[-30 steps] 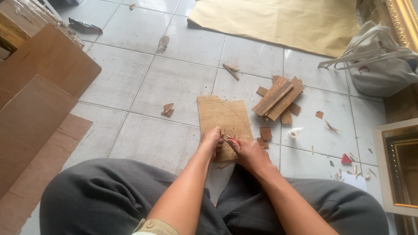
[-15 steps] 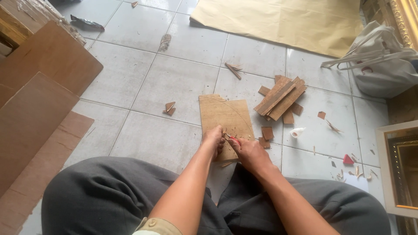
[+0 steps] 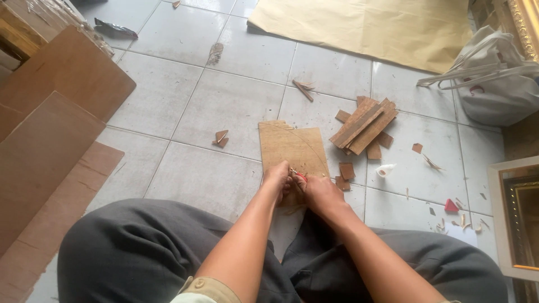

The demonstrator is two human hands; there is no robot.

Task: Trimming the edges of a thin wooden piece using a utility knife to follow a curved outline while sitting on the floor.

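Little has shifted since the earlier frames: both hands stay bunched at the near edge of the board, and the view has only drifted slightly. Right hand [image 3: 319, 193] is closed around a small red-handled cutting tool [image 3: 299, 175], its tip set on the flat rectangular brown plywood board [image 3: 292, 147]. Left hand [image 3: 277, 175] sits just beside it, fingers curled and pressing down on the same near edge; whether it grips anything cannot be told. Board lies flat on the pale grey tiled floor [image 3: 224, 101], stretching away from the hands, between the sitter's grey-trousered knees [image 3: 129, 252]. Faint curved line crosses its surface. Right of the board: a stack of brown wood strips [image 3: 365, 123] and scattered offcuts. Farther left, large brown plywood sheets [image 3: 50, 123]. Beyond, a tan paper sheet [image 3: 365, 28] and a grey cloth bag [image 3: 494, 84].
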